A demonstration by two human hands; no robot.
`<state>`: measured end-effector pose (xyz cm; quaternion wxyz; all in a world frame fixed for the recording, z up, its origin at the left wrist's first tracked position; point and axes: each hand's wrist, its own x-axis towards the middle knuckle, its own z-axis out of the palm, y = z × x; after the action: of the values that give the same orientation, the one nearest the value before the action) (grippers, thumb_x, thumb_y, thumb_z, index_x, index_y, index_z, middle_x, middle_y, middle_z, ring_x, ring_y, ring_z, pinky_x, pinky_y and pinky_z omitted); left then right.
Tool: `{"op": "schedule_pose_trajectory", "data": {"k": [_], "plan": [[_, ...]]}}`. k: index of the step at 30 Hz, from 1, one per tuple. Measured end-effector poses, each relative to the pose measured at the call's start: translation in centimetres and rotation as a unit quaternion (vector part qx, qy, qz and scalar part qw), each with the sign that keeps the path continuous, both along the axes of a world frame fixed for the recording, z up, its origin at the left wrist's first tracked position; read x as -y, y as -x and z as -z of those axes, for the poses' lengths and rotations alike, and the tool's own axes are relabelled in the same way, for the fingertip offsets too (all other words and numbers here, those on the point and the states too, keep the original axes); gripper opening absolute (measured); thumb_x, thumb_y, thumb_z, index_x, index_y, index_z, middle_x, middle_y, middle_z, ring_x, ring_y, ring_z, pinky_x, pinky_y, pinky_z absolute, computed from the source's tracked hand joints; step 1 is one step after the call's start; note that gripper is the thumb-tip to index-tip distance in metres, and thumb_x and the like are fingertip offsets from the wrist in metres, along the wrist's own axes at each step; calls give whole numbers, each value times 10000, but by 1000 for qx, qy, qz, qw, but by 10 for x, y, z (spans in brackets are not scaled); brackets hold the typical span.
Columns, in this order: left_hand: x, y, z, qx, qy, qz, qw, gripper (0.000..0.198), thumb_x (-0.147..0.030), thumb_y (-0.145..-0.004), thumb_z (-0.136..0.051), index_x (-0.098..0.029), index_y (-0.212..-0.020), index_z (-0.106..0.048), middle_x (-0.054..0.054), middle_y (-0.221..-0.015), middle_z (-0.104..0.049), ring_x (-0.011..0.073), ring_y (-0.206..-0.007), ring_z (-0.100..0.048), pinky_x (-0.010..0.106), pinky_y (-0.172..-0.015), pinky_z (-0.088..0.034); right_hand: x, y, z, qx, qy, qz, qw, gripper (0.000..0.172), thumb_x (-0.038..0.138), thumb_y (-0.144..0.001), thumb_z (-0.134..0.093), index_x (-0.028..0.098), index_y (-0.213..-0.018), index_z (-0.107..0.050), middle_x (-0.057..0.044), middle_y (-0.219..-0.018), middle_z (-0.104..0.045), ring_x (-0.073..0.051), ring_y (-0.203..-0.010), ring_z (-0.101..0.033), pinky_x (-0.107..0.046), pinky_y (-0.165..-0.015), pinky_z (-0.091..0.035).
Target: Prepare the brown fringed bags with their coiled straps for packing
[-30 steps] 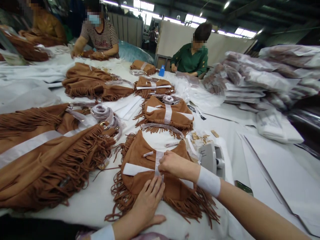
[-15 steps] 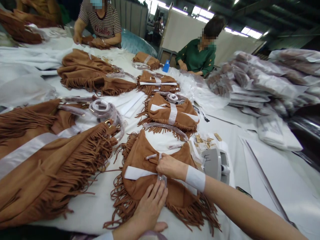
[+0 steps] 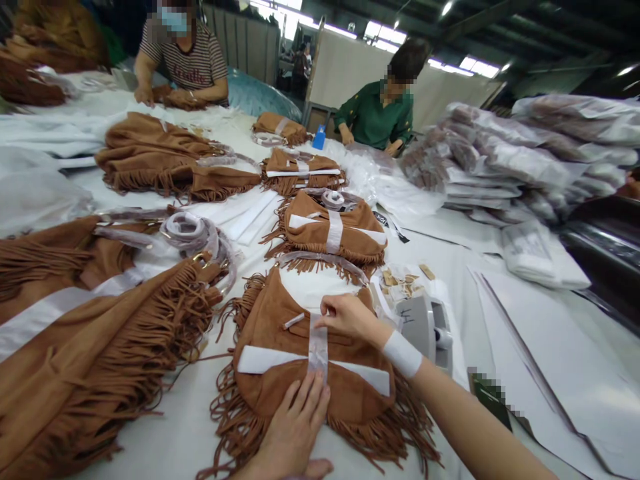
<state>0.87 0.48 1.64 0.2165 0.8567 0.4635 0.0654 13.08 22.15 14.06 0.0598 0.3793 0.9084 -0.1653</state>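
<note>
A brown fringed suede handbag (image 3: 273, 320) lies flat in front of me, its handle wrapped in clear film. A white strip (image 3: 267, 360) crosses the bag sideways. Over it, a translucent tape strip (image 3: 318, 350) runs up the bag's middle. My left hand (image 3: 295, 423) rests flat on the bag's lower part, fingers stretched out and tips at the tape's lower end. At the tape's upper end, my right hand (image 3: 350, 318) is curled, thumb and forefinger pinching the tape's edge. A small wrapped zip pull (image 3: 293, 321) lies left of the tape.
A grey tape dispenser (image 3: 417, 327) stands right of the bag, near small tan pieces (image 3: 400, 283). More fringed bags (image 3: 335, 230) lie beyond and a large one (image 3: 115, 347) at left. Film-wrapped packages (image 3: 480, 160) are piled at right. Co-workers (image 3: 377, 113) are across the table.
My right hand has moved up and right, and its fist has loosened into a pinch. The tape strip now shows stretched flat along the bag. My left hand remains on the bag's lower part.
</note>
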Motion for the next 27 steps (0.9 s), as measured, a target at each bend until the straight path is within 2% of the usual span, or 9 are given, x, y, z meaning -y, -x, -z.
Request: {"op": "schedule_pose_trajectory", "data": {"k": [5, 9, 12, 15, 17, 20, 22, 24, 27], "plan": [[2, 3, -5, -2, -30, -7, 1000, 1049, -732, -781, -485, -138, -1525, -44, 176, -1573, -115, 367, -1436, -157, 500, -1130, -211, 69, -11, 23, -67, 57, 42, 995, 278, 406, -717, -778, 198, -813, -621, -4, -817, -646, -157, -767, -577, -238, -653, -374], [8, 0, -3, -24, -77, -27, 996, 1043, -684, -748, -567, -146, -1523, -122, 169, -1561, -192, 370, -1425, -194, 520, -1130, -207, 95, -15, 38, -89, 18, 95, 991, 298, 381, -736, -775, 191, -887, -602, -31, -898, -627, -192, -865, -559, -290, -756, -412], [14, -4, 1, -49, -112, -54, 991, 998, -616, -704, -640, -164, -1502, -246, 165, -1534, -279, 382, -1398, -256, 563, -1116, -202, 112, -26, 33, -155, 11, 128, 980, 295, 312, -760, -759, 199, -982, -601, -44, -960, -622, -209, -933, -555, -322, -822, -425], [14, -7, 0, -47, -168, -54, 983, 926, -558, -691, -651, -171, -1471, -334, 168, -1518, -317, 392, -1387, -269, 602, -1114, -154, 135, -52, 18, -243, -3, 202, 949, 158, 261, -825, -680, 209, -959, -613, -41, -958, -628, -201, -941, -570, -315, -836, -432], [11, -6, -4, -40, -205, -48, 977, 906, -546, -668, -662, -156, -1440, -394, 182, -1508, -332, 398, -1409, -211, 614, -1125, -92, 153, -79, 6, -282, -37, 285, 915, 57, 263, -873, -604, 210, -868, -622, -32, -898, -634, -187, -880, -585, -299, -802, -437], [4, -5, -8, -23, -256, -26, 966, 868, -591, -624, -676, -143, -1351, -519, 195, -1449, -422, 405, -1428, -134, 610, -1137, -30, 176, -126, -7, -303, -108, 420, 849, 211, 335, -904, -537, 207, -768, -633, -26, -783, -638, -177, -750, -587, -287, -717, -441], [1, -3, -6, -13, -283, -14, 959, 827, -631, -623, -665, -151, -1291, -581, 192, -1405, -475, 415, -1428, -119, 622, -1132, -26, 190, -155, -9, -295, -148, 477, 814, 261, 392, -893, -541, 203, -746, -647, -25, -726, -634, -177, -685, -577, -289, -667, -441], [0, -1, 0, -11, -295, -15, 955, 766, -642, -659, -638, -166, -1258, -611, 182, -1380, -502, 414, -1426, -123, 640, -1123, -38, 202, -175, -5, -289, -167, 499, 799, 288, 427, -880, -547, 199, -744, -660, -28, -702, -635, -176, -654, -573, -289, -641, -443], [0, 2, 12, -26, -310, -11, 950, 658, -570, -738, -601, -180, -1268, -604, 165, -1375, -510, 394, -1426, -146, 642, -1119, -77, 213, -188, 5, -293, -174, 511, 789, 315, 451, -876, -539, 195, -750, -672, -34, -710, -650, -171, -641, -578, -286, -632, -453]]}}
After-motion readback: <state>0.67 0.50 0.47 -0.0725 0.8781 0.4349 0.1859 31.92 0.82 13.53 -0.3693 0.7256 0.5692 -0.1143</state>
